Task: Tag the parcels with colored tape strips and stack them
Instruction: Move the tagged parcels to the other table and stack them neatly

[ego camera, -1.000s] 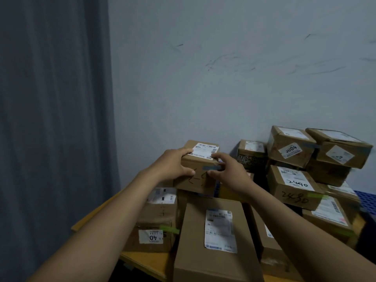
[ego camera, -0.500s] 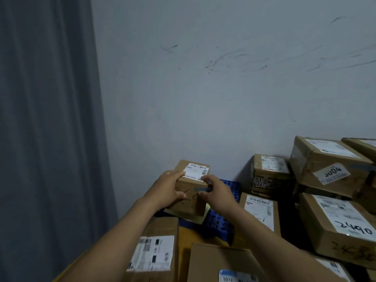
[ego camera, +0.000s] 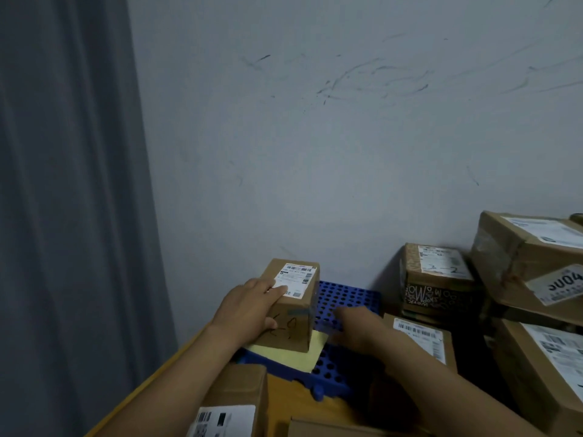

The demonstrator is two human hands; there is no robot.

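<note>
At the worktop's (ego camera: 157,378) far left corner, a person's left hand (ego camera: 252,307) grips a small parcel (ego camera: 293,332) standing upright on a yellow sheet (ego camera: 290,357) laid over a blue perforated pallet (ego camera: 344,298). Its fingers (ego camera: 277,290) lie across the top label and the thumb presses the scribbled front face, where a grey-blue tape strip (ego camera: 298,312) sits near the upper edge. The right hand (ego camera: 358,331) hovers over the pallet at the parcel's 3 o'clock, apart from it; motion blur makes it impossible to tell how its fingers lie or whether they hold anything. Open pallet stretches from the parcel's 1 to 3 o'clock, bounded by the scuffed wall (ego camera: 315,168) and a patterned parcel marked "3-2" (ego camera: 438,279). At 9 o'clock the worktop edge drops off close to a grey curtain (ego camera: 69,216). A flat labelled parcel (ego camera: 422,339) lies just beside the right wrist at 4 o'clock. Two larger parcels, one upper (ego camera: 520,247) and one lower (ego camera: 542,373), are cut off by the frame's right edge. At 6 o'clock a near parcel (ego camera: 239,395) is cut off at the bottom. The left hand hides the small parcel's left side.
</note>
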